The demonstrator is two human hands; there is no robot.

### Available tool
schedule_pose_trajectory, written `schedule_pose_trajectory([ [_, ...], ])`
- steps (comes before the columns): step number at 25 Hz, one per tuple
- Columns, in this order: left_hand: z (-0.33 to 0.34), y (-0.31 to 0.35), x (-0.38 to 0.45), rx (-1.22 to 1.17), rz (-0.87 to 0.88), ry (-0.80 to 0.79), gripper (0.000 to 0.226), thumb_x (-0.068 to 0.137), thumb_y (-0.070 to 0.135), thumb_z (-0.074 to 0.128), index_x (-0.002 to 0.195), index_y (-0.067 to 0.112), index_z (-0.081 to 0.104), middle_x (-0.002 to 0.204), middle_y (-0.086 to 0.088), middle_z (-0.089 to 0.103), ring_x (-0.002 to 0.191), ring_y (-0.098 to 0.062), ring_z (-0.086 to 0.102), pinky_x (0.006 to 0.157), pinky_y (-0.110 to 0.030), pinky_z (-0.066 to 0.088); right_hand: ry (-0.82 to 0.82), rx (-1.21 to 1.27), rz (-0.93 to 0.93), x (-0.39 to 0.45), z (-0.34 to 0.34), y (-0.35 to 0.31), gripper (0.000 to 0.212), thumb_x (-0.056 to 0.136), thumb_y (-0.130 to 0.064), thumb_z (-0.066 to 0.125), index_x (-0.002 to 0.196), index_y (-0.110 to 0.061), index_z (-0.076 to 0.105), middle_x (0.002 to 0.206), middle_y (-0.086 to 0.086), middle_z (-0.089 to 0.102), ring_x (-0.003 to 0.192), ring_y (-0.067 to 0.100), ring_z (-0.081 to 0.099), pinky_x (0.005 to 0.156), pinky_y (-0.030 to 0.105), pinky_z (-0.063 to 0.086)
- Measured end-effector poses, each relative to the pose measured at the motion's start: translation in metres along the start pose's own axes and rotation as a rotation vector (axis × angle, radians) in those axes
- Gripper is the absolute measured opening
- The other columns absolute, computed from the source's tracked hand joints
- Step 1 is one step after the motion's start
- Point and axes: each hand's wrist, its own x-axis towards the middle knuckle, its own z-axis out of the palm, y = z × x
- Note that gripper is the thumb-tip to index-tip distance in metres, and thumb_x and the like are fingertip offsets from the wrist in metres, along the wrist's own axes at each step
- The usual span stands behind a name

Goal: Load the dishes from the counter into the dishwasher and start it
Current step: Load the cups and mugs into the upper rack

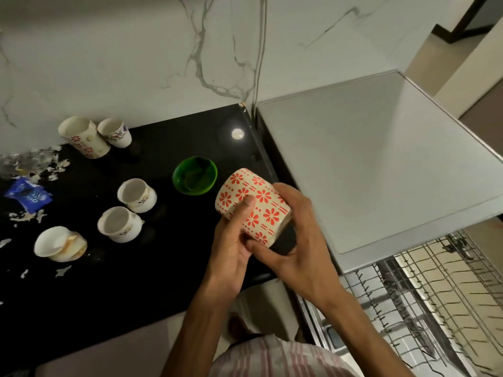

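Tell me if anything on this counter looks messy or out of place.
Yes. White flakes and scraps litter the black counter at its left edge, around a blue snack wrapper. The white cup near the front lies tipped on its side with orange-brown residue on it.

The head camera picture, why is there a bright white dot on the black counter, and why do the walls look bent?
In the head view, the white dot is likely a ceiling lamp mirrored in the glossy black counter; the wide-angle lens bows the wall seam and the dishwasher top's edges; the dishwasher rack at the lower right looks smeared.
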Motion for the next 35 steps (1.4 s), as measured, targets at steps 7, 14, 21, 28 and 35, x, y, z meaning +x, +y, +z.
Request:
schedule_pose_trajectory([
  [7, 0.050, -0.046, -0.018, -0.058, -0.091, -0.042, 0.095, 0.055, 0.057, 0.085, 0.135, 0.019, 0.050, 0.125, -0.015, 0.065, 0.117, -0.030, 0.062, 0.083, -0.037, 0.056, 0.099, 0.017, -0.009, -0.033, -0.064, 0.018, 0.075, 0.067, -0.020, 0.087, 0.132, -0.013, 0.050, 0.134, 0.001, 0.051, 0.127, 0.020, 0.050, 0.096, 0.043, 0.050],
  [14, 0.080, -0.091, -0.034, -0.022, -0.170, -0.032, 0.105, 0.047, 0.070, 0.082, 0.136, 0.025, 0.049, 0.128, -0.012, 0.064, 0.118, -0.029, 0.061, 0.090, -0.045, 0.053, 0.044, 0.067, 0.097, -0.075, -0.129, 0.025, 0.073, 0.063, -0.031, 0.078, 0.130, -0.027, 0.047, 0.125, -0.012, 0.053, 0.118, 0.015, 0.054, 0.091, 0.037, 0.051],
  [21, 0.083, -0.133, -0.056, -0.130, -0.270, -0.044, 0.065, 0.086, 0.057, 0.054, 0.139, 0.019, 0.051, 0.136, -0.015, 0.057, 0.125, -0.032, 0.055, 0.088, -0.043, 0.051, -0.007, -0.019, 0.225, -0.122, -0.151, 0.031, 0.086, 0.065, -0.033, 0.084, 0.137, -0.030, 0.038, 0.128, -0.016, 0.049, 0.118, 0.004, 0.051, 0.089, 0.012, 0.044],
  [28, 0.081, -0.157, -0.065, -0.227, -0.410, -0.028, 0.049, 0.092, 0.044, 0.045, 0.127, 0.012, 0.060, 0.112, -0.013, 0.069, 0.097, -0.026, 0.070, 0.073, -0.039, 0.060, 0.219, -0.048, 0.319, -0.158, -0.133, 0.031, 0.082, 0.068, -0.029, 0.089, 0.135, -0.017, 0.044, 0.130, -0.011, 0.050, 0.121, 0.001, 0.049, 0.091, 0.009, 0.043],
  [35, 0.073, -0.197, -0.073, -0.203, -0.587, -0.033, 0.048, 0.082, 0.044, 0.055, 0.107, 0.008, 0.074, 0.116, -0.022, 0.062, 0.112, -0.038, 0.055, 0.114, -0.060, 0.024, 0.474, -0.113, 0.486, -0.193, -0.112, 0.032, 0.069, 0.075, -0.051, 0.073, 0.133, -0.025, 0.047, 0.132, -0.007, 0.048, 0.121, 0.011, 0.051, 0.087, 0.036, 0.055],
])
